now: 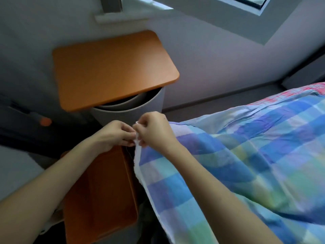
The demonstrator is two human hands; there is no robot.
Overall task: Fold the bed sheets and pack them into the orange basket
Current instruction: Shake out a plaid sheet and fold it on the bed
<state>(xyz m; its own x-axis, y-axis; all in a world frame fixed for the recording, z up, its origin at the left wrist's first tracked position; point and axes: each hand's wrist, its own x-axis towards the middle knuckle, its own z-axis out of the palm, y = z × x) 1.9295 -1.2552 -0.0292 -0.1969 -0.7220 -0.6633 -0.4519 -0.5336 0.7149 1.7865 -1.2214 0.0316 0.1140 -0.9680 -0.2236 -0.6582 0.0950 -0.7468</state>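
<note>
Early stage. Orange basket (pixel 105 173) at 7 o'clock looks empty, nothing packed. Left hand (pixel 112 134) and right hand (pixel 153 131) meet at centre, fingers clamped on the white corner edge of the checkered sheet (pixel 246 164). It lies unfolded toward 4 o'clock. Orange tabletop (pixel 112 69) crowds 11 o'clock; free room looks rightward.

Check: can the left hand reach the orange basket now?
Probably yes: the orange basket sits open just below the left hand, nothing between them, though that hand's grip is on the corner of the checked sheet.
</note>
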